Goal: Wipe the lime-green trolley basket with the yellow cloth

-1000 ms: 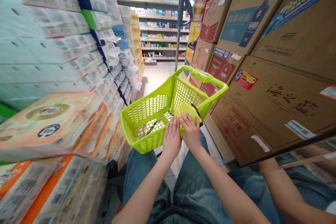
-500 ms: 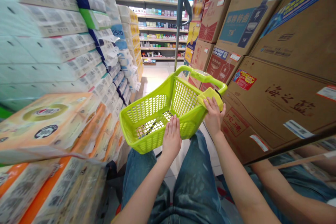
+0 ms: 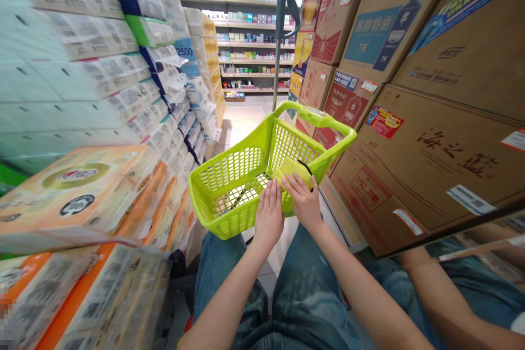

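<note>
A lime-green plastic shopping basket [image 3: 229,175] rests tilted against my knees in a shop aisle, its handle [image 3: 315,117] folded to the far side. My left hand [image 3: 268,216] lies on the near rim, fingers hooked over the edge, holding the basket. My right hand [image 3: 305,202] is just beside it and presses a folded yellow-green cloth [image 3: 292,168] against the basket's right wall, near a black strap. The basket shows nothing else inside.
Stacked packs of tissue paper [image 3: 90,93] wall the left side. Brown cardboard cartons [image 3: 426,147] are piled on the right. A metal pole [image 3: 279,27] stands beyond the basket, with the tiled aisle floor [image 3: 241,120] and store shelves [image 3: 254,49] farther back.
Half a second ago my right hand held the cloth at the basket's far right rim corner; it has come back down to the near right wall. My left hand stayed put.
</note>
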### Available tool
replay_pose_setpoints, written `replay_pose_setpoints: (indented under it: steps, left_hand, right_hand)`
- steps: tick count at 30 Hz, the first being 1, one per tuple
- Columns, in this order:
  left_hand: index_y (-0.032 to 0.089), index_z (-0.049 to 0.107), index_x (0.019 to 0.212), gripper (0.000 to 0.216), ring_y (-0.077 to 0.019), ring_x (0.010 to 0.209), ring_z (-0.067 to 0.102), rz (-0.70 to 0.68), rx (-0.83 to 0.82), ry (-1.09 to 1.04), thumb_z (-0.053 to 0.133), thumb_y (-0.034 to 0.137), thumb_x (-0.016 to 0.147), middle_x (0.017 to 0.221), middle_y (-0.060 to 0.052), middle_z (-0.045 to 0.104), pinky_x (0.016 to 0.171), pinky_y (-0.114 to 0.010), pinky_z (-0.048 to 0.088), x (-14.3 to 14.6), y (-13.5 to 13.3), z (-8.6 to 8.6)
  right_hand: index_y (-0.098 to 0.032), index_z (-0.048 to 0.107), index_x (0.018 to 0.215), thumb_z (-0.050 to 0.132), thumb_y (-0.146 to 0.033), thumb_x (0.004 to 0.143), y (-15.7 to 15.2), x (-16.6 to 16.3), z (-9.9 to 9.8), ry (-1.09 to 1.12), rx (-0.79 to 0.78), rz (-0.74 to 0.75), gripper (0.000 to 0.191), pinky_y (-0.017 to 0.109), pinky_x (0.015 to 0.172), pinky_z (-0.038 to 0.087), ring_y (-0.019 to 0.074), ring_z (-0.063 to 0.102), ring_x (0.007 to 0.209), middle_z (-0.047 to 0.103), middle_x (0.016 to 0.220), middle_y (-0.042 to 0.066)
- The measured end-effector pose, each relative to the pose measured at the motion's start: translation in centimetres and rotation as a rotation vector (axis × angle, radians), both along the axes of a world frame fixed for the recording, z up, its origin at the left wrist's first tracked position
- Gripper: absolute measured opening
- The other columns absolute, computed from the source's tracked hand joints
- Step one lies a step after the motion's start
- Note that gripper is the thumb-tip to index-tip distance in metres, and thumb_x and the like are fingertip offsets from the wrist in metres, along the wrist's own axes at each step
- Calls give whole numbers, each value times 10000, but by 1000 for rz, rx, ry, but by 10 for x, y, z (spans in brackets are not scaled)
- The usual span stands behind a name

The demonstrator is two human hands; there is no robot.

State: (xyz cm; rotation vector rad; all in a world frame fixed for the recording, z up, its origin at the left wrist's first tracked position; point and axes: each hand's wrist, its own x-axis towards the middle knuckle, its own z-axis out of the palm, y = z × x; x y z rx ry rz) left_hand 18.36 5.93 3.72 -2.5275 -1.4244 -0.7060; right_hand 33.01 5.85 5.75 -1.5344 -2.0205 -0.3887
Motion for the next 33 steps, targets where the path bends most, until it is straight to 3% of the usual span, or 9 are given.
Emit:
replay_pose_setpoints:
  steps: [2,5,8,12,17,21,26,30,33]
  left_hand:
    - [38,97,1562,865,-265,1536,41,2,-5,7,506,135,806,1650,-162,129,1238,-463,210,0,0,1]
    - [15,127,1553,869,-272,1536,26,-2,-12,29,535,165,800,1652,-170,109,1245,-450,191,0,-1,3]
    - [8,149,1548,858,-276,1536,22,7,-22,44,542,178,805,1652,-169,105,1250,-444,174,0,-2,5]
    - [15,143,1551,859,-274,1536,13,11,-20,35,539,175,806,1653,-165,98,1248,-453,179,0,-1,4]
    - [21,119,1558,815,-271,1535,40,14,4,22,488,147,842,1645,-169,143,1244,-460,197,0,0,0]
    - [27,68,1564,816,-262,1534,68,14,13,12,463,141,860,1636,-180,173,1240,-460,214,0,0,-1]
    - [48,71,1567,867,-266,1535,47,6,3,9,500,133,819,1650,-163,129,1236,-471,214,0,0,1]
    - [8,128,1551,872,-284,1535,27,1,-17,42,544,160,800,1649,-180,117,1243,-454,191,0,-1,3]
    - [10,113,1553,892,-279,1536,28,2,-9,40,551,164,790,1650,-181,112,1243,-455,191,0,-1,4]
  right_hand:
    - [-326,462,1446,417,-14,859,6,28,10,-21,11,-27,666,541,1221,37,193,438,1403,552,1462,25]
    - [-301,515,1404,398,0,846,21,69,26,43,88,-186,645,564,1210,28,203,431,1408,562,1452,30]
    - [-268,575,1348,367,-1,853,33,88,34,122,161,-309,599,566,1204,25,209,421,1415,583,1429,40]
    - [-269,519,1406,377,6,813,29,57,23,157,133,-334,669,568,1196,114,229,363,1452,534,1476,34]
    - [-291,469,1447,392,1,824,5,-13,-6,118,38,-126,693,525,1200,147,211,365,1450,537,1474,22]
    - [-268,461,1455,415,-21,853,-3,-28,-12,91,15,-56,652,497,1209,143,207,372,1445,529,1481,43]
    - [-329,458,1445,411,-7,857,3,20,7,-24,23,-17,672,527,1215,63,186,428,1411,554,1459,15]
    - [-324,505,1403,413,-3,819,20,71,23,45,108,-173,673,559,1201,67,199,434,1409,573,1442,11]
    - [-321,544,1372,410,-5,792,29,85,27,116,158,-252,674,567,1189,110,211,450,1398,603,1409,18]
